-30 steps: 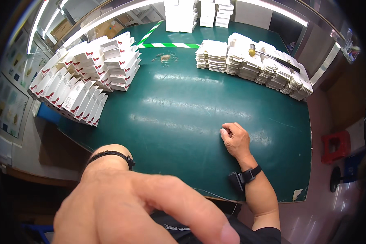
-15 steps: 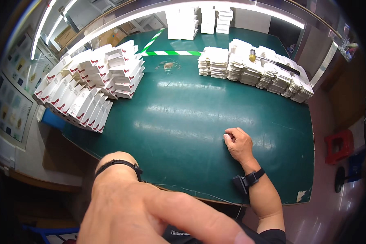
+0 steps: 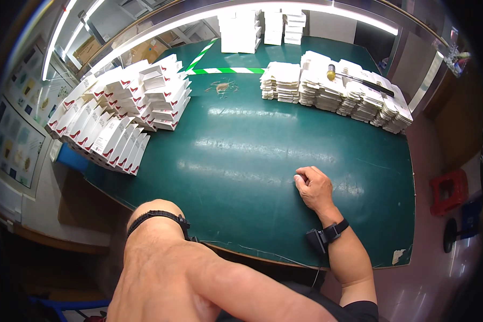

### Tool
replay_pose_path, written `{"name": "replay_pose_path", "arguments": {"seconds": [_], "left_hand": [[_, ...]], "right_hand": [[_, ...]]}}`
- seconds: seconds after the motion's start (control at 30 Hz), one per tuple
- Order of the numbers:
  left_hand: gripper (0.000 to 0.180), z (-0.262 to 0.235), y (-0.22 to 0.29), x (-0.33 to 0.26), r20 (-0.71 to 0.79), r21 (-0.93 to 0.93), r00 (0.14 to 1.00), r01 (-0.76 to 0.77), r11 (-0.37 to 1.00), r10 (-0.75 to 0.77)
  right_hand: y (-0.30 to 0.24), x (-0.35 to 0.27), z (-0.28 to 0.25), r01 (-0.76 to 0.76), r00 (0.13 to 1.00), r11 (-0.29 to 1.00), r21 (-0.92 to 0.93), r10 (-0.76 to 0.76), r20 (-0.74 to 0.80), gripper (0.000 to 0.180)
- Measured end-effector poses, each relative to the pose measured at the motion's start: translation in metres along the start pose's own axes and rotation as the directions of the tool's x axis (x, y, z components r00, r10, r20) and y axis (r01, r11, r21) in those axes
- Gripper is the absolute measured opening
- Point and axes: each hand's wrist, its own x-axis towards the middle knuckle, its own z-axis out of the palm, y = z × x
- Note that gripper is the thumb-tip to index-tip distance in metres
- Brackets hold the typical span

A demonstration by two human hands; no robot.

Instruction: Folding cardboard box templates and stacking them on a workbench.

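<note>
My left hand (image 3: 172, 276) is raised close in front of me and fills the lower left; a black band circles its wrist. One digit stretches toward the lower right, apart from the rest of the hand, and the other fingers are cut off by the lower edge. Nothing shows in it. On the green table (image 3: 241, 188), right of the middle, rests my right hand (image 3: 315, 190), its fingers curled in a loose fist with the thumb alongside. No object shows in this fist. A black strap with a small dark device (image 3: 323, 236) sits on the right wrist.
White boxes with red shoe prints (image 3: 112, 118) are stacked at the left. Flat white carton piles (image 3: 327, 88) line the far right, with a yellow-and-black handled tool (image 3: 359, 81) on top. Rubber bands (image 3: 222, 87) lie near green-white tape (image 3: 228, 70). A red stool (image 3: 448, 192) stands right.
My left hand has shifted slightly, and its stretched digit lies further across the lower edge. The right fist has stayed in place on the table.
</note>
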Motion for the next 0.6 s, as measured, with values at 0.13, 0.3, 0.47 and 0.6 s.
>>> {"name": "replay_pose_path", "arguments": {"seconds": [0.13,0.3,0.47,0.6], "left_hand": [[0.048,-0.001,-0.008,0.004,-0.002,-0.001,1.000,-0.006,1.000,0.006],[0.049,0.014,-0.003,0.005,0.008,0.023,1.000,-0.009,1.000,0.009],[0.050,0.022,-0.004,0.013,0.010,0.053,1.000,-0.005,0.999,0.004],[0.051,0.017,0.005,0.007,0.017,0.055,1.000,-0.012,0.998,0.012]], "right_hand": [[0.006,0.000,-0.003,-0.001,1.000,1.000,-0.028,0.001,0.002,0.010],[0.005,-0.001,-0.001,-0.007,1.000,0.999,-0.032,0.007,0.008,0.010],[0.001,0.000,-0.001,-0.020,0.999,1.000,-0.003,0.020,0.030,0.011],[0.008,-0.001,-0.004,-0.002,1.000,0.999,-0.034,0.002,0.005,0.010]]}}
